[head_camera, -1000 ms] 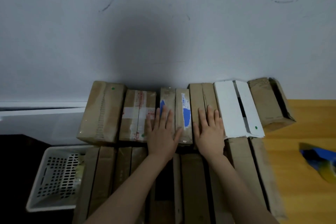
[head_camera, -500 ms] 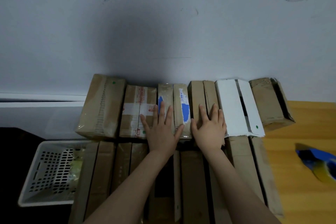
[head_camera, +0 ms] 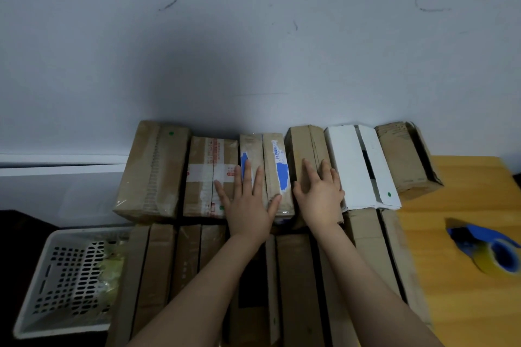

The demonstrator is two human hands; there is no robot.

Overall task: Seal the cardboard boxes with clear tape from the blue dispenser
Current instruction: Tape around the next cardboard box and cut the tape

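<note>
Dispenser (head_camera: pixel 485 251) lies well right of right hand (head_camera: pixel 320 194).

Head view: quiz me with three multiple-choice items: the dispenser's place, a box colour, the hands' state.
1. Where is the blue dispenser? A. inside a box B. on the wooden table C. atop a box
2. Colour of the box just right of the right hand? A. white B. red C. black
3. The left hand and right hand are: A. fists B. gripping tape C. flat on boxes
Answers: B, it lies on bare table beside the boxes; A, its flaps are white; C, straight fingers rest on cardboard.
</note>
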